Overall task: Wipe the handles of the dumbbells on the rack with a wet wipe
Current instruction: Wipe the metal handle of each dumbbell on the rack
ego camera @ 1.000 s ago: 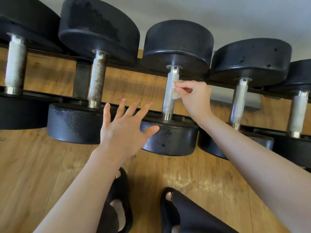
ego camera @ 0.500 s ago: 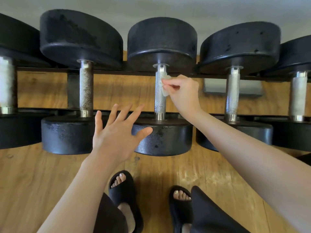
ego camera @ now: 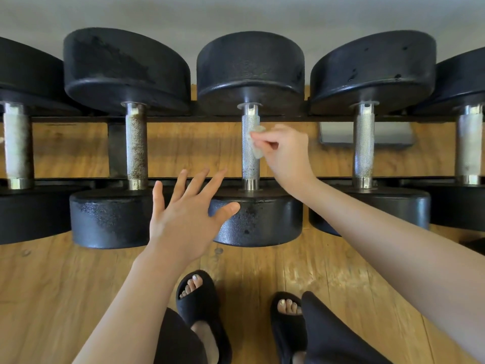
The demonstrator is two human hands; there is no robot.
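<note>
Pinching small crumpled wet wipe [ego camera: 255, 141] — right hand [ego camera: 284, 156] grip | knurled handle [ego camera: 250, 151] touched | left hand [ego camera: 183, 219] spread wide

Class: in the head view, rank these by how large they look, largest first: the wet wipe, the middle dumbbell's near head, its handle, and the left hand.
1. Near head
2. Left hand, though nearer the camera, so unsure
3. Handle
4. Wet wipe, partly hidden by the right hand

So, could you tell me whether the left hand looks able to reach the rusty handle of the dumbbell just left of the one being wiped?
Probably yes. The left hand is open and holds nothing, and only open air shows between its fingers and the rusty handle.
</note>
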